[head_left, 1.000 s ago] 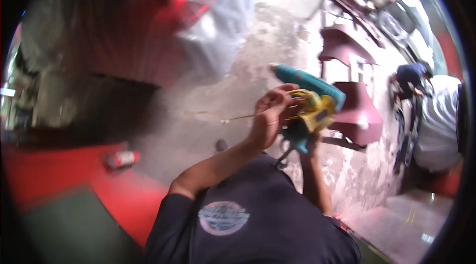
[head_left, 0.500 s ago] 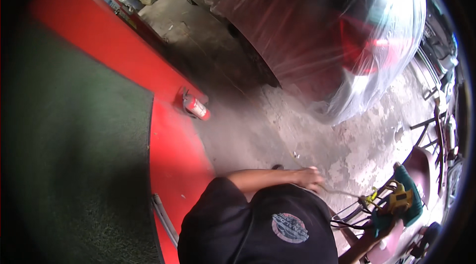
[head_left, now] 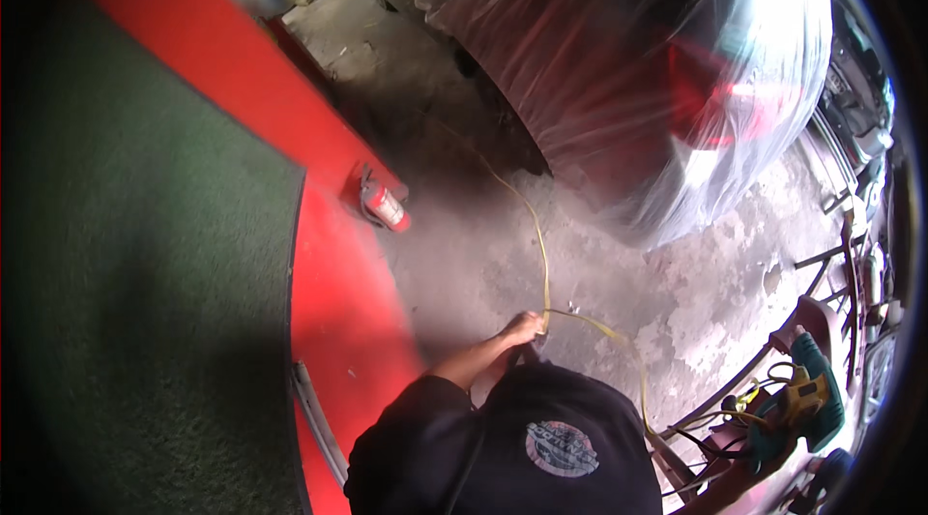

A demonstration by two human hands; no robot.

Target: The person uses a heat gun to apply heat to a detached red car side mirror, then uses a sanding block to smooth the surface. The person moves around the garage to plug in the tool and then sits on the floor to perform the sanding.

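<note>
A long yellow cord [head_left: 541,254] passes through my left hand [head_left: 525,325], whose fingers are closed around it in front of my body. From there a loop of the cord sags across to the right, toward a teal-and-yellow power tool [head_left: 807,403]. That tool is gripped in my right hand [head_left: 779,452], out at the lower right; the tool hides most of its fingers. Black and yellow loops of cable hang beside the tool. Its exact kind I cannot make out.
A car under clear plastic sheeting [head_left: 628,99] stands ahead, a red tail light showing through. On the left, a red fire extinguisher [head_left: 389,208] is by a red-and-green wall [head_left: 333,254]. Metal frames [head_left: 822,259] and a pinkish chair-like piece [head_left: 822,322] are at right.
My left hand has moved left and slightly up, drawing the yellow cord out into a wider loop. The power tool in my right hand has shifted slightly right and down.
</note>
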